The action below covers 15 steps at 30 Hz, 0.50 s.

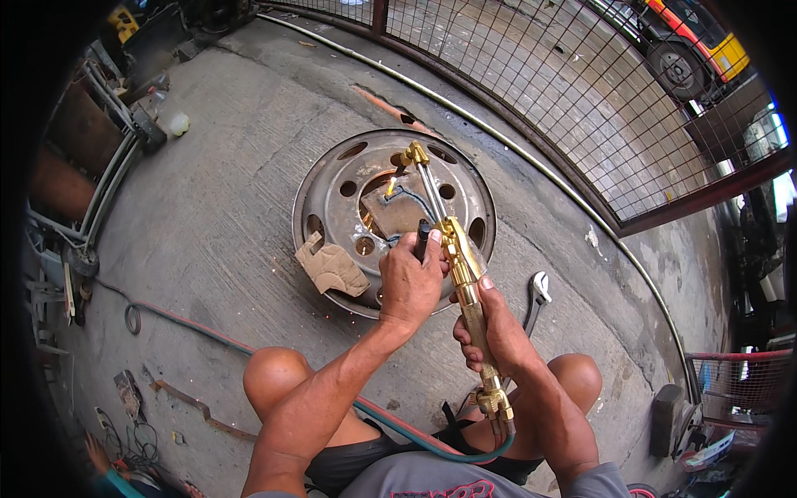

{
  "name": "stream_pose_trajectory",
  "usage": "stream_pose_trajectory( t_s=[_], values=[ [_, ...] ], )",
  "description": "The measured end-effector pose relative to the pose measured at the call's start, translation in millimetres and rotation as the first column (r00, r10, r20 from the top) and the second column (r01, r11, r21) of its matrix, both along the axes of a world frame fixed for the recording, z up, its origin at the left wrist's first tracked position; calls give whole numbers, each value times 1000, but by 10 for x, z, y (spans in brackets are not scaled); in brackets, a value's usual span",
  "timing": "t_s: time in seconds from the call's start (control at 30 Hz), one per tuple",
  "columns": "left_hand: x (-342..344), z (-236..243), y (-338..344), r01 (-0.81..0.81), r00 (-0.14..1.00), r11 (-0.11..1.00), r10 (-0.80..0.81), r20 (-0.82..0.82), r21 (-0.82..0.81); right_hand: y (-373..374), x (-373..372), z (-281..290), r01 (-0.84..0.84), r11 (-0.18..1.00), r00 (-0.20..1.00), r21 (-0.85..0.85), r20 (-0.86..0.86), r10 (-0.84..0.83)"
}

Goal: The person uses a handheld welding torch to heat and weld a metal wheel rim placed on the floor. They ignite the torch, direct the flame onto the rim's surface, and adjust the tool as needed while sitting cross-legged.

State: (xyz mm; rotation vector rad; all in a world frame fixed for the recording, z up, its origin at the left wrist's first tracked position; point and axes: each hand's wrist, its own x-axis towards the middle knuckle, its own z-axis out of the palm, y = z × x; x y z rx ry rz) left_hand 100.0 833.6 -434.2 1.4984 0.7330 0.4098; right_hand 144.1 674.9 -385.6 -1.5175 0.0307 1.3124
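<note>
My left hand (411, 278) is closed around a small black piece (422, 241) beside the brass cutting torch (471, 319). My right hand (498, 328) grips the torch's long barrel. The torch head, on slim tubes, is over a round steel wheel rim (324, 187) lying flat on the concrete. A small yellow flame (390, 184) and sparks show below the head, at a cut metal plate (407, 217) in the rim's centre. A tan cardboard cutout (330, 266) rests on the rim's left edge. Hoses run from the torch's end across my lap.
An adjustable wrench (538, 295) lies right of the rim. A metal cart (91, 166) stands left, a mesh gate (540, 100) and vehicle (689, 58) at upper right. Another person's hand (98, 452) shows at lower left, near cables. A long pipe (581, 191) runs along the floor.
</note>
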Motion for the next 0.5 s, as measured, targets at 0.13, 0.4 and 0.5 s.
stream_pose_trajectory(
  t_s=[0.13,0.4,0.5],
  values=[
    [0,41,-10,-5,1000,1000,5,-3,-7,-5,1,-11,4,1000,1000,-2,0,-4],
    [-6,31,-6,-1,1000,1000,1,-1,14,-5,-2,-13,8,1000,1000,-3,0,-8],
    [-8,26,-3,4,1000,1000,-4,-2,15,-5,-2,-7,9,1000,1000,-9,-3,-9]
  ],
)
